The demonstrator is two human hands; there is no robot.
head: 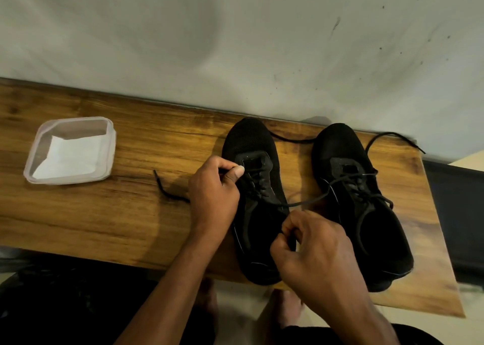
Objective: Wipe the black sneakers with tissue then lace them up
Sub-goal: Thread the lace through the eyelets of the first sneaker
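So the desk (110, 214) is a wood-grain plank pushed right up against the wall. Toward its left end sits a clear plastic tub (35, 159) with a white tissue (69, 157) inside. Two black sneakers stand side by side on the right half: the left sneaker (251, 140) and the right sneaker (340, 145), toes at the far edge, heels reaching the near edge. A loose lace end (163, 190) lies on the wood between tub and shoes.

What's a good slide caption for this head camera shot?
Left hand and right hand lacing the left sneaker beside its partner on a wooden table.
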